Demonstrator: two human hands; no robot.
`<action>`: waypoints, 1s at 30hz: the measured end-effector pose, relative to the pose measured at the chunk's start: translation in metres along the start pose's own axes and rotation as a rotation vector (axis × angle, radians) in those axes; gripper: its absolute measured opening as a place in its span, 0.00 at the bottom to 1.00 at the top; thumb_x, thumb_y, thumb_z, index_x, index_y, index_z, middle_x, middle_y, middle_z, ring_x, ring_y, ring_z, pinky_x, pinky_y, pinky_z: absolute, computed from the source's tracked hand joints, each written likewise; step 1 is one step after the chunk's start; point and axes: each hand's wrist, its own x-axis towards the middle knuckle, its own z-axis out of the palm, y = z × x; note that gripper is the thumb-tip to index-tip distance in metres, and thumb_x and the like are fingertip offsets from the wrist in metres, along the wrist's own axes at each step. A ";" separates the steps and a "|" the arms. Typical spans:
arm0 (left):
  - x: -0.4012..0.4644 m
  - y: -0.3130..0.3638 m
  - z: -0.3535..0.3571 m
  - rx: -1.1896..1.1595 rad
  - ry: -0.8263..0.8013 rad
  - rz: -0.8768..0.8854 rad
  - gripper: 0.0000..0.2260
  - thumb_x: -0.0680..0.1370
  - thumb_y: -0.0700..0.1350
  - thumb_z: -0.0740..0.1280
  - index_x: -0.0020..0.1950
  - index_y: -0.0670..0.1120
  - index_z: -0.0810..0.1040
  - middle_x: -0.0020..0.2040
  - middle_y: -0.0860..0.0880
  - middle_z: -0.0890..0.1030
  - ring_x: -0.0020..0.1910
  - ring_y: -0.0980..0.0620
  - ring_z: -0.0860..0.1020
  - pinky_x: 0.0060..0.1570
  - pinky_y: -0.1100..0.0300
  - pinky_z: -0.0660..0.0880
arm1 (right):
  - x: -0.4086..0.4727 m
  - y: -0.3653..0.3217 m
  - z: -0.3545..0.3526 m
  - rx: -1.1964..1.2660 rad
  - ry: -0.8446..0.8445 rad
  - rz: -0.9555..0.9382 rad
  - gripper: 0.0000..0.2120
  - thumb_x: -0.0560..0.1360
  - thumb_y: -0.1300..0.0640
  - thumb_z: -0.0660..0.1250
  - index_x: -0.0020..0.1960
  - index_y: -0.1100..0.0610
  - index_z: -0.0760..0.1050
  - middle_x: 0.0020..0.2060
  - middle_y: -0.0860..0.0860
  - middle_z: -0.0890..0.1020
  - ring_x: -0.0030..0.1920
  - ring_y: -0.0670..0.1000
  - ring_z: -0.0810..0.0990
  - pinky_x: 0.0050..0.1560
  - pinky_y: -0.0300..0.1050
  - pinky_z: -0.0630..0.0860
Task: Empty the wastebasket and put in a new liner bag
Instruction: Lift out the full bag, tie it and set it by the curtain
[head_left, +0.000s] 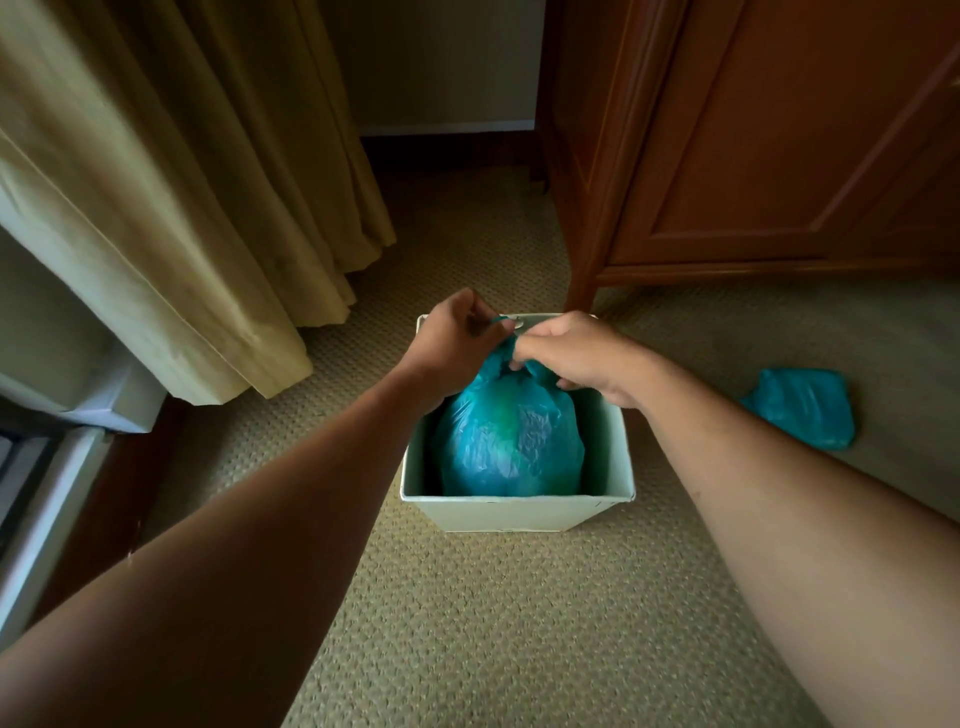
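The task stood at an early stage. The used liner bag (511, 441), a teal plastic one bulging with rubbish, sat inside the wastebasket (519, 512), so nothing had been emptied yet. Its mouth was gathered into a neck near the far rim, and both hands were at that neck, apparently tying it off or drawing it tight.

The left hand (457, 343) was curled closed, its fingers (480, 317) pinching a thin twisted strand of the teal plastic that ran across to the other hand. The right hand (576, 356) was also closed, its fingers (524, 348) bunched around the gathered top of the bag. Whether a knot had actually been made could not be told, since the hands covered that spot.

Judging from this, what remained was lifting the full bag out, carrying it off, and fitting a fresh one. A folded teal bag (805, 408) lay flat on the carpet (467, 623) to the right of the basket, well apart from it, and was probably the new liner, untouched.

The wastebasket was a pale, square-sided bin, wider at the top than the base, standing upright on the carpet between a hanging curtain (182, 208) and a wooden cabinet (753, 156). The bag within looked thin, crinkled and slightly translucent, filling most of the bin below the rim.
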 end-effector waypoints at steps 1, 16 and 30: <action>0.000 0.001 0.002 -0.024 0.004 -0.033 0.09 0.77 0.48 0.72 0.48 0.43 0.77 0.38 0.52 0.80 0.33 0.59 0.75 0.28 0.72 0.70 | 0.002 0.003 0.000 -0.088 0.011 -0.043 0.10 0.71 0.52 0.72 0.50 0.54 0.84 0.44 0.50 0.86 0.45 0.49 0.82 0.41 0.42 0.75; 0.002 0.011 -0.005 -0.345 -0.041 -0.583 0.08 0.74 0.50 0.74 0.45 0.46 0.80 0.36 0.49 0.79 0.31 0.55 0.74 0.32 0.62 0.70 | 0.005 0.038 0.020 -0.287 0.613 -0.729 0.02 0.74 0.53 0.72 0.44 0.50 0.81 0.44 0.46 0.81 0.36 0.48 0.80 0.35 0.49 0.77; -0.021 0.002 0.007 0.544 -0.165 -0.375 0.25 0.80 0.52 0.62 0.74 0.42 0.67 0.68 0.38 0.75 0.64 0.39 0.76 0.60 0.50 0.74 | -0.027 0.044 -0.005 -0.792 0.339 -0.277 0.24 0.74 0.50 0.68 0.69 0.51 0.73 0.67 0.51 0.76 0.65 0.56 0.70 0.64 0.51 0.70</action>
